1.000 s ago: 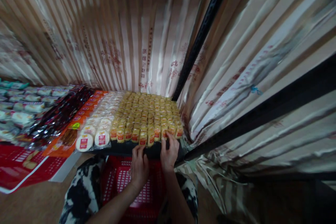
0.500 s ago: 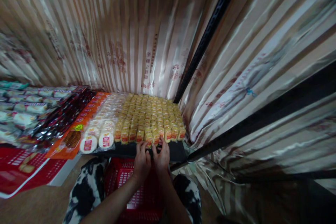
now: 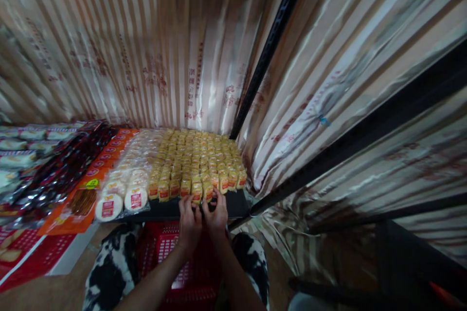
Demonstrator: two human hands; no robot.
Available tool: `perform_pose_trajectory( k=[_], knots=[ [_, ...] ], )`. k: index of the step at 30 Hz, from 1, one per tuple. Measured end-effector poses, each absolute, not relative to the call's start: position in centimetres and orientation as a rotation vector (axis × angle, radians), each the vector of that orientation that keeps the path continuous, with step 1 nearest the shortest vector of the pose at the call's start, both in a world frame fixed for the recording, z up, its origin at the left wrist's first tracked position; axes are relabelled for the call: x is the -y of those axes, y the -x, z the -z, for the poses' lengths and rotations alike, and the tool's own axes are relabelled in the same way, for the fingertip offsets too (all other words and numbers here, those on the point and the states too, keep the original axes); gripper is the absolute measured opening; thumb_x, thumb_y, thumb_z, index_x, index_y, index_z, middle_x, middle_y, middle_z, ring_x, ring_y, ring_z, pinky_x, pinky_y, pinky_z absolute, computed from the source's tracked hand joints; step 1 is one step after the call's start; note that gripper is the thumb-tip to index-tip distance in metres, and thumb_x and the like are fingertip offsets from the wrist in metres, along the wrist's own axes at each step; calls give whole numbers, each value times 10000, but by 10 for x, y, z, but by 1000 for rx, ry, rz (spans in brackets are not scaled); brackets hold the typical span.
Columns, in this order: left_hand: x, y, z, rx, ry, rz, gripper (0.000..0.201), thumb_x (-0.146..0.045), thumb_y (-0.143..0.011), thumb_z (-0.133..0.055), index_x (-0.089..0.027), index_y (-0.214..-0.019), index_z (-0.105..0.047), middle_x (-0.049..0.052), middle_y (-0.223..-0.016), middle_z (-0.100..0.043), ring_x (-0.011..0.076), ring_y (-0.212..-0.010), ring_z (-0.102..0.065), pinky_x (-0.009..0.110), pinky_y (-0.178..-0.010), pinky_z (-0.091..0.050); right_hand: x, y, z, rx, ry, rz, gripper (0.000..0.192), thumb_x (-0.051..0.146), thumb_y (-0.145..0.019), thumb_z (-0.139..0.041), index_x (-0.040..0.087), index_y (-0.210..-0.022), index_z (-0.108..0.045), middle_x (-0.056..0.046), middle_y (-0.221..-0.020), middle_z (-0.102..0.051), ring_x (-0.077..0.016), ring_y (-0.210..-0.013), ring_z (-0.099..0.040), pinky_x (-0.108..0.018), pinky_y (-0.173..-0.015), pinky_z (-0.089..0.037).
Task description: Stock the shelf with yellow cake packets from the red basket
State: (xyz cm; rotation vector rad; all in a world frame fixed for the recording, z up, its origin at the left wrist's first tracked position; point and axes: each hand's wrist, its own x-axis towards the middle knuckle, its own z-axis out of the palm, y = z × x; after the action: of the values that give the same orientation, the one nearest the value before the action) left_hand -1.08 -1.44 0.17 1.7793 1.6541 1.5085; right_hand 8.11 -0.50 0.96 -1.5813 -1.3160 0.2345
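You are working both hands, left hand [image 3: 189, 223] and right hand [image 3: 216, 216], fingers curled at the front row of small yellow wrapped snack packets [image 3: 197, 165] on the dark shelf [image 3: 171, 209], grip unclear; rows look nearly full, only the front edge being squared.

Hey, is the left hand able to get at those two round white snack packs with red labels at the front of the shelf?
Probably yes. The left hand is at the shelf's front edge by the yellow packs, and the round white packs lie just to its left in the front row, with nothing in between.
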Motion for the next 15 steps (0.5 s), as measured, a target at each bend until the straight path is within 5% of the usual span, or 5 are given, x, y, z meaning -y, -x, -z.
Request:
perform_pose_trajectory(
  k=[6, 11, 15],
  knots=[
    [22, 10, -13, -1622, -1775, -1435, 295, -182, -837, -406, -157, -1107, -522, 97, -1080, -426, 160, -895, -551, 361, -849, -512, 11, -98, -19, 1216, 1593, -198, 434, 328, -803, -507, 130, -1189, -507, -116, -1017, -585, -182, -898, -587, -282, -681, -537],
    [20, -16, -37, -1402, -1806, -1222, 310, -255, -876, -392, -165, -1144, -520, 96, -1096, -519, 152, -888, -583, 357, -881, -498, 18, -121, -28, 1057, 1722, -127, 456, 357, -814, -500, 126, -1207, -501, -146, -1099, -569, -188, -885, -591, -302, -703, -534],
    [1, -47, -57, -1318, -1789, -1060, 455, -310, -855, -471, -160, -1283, -434, 112, -1206, -542, 180, -1036, -567, 355, -938, -466, 23, -135, -26, 1132, 1686, -121, 476, 388, -835, -480, 136, -1240, -476, -161, -1148, -557, -213, -975, -570, -323, -717, -538]
  ],
)
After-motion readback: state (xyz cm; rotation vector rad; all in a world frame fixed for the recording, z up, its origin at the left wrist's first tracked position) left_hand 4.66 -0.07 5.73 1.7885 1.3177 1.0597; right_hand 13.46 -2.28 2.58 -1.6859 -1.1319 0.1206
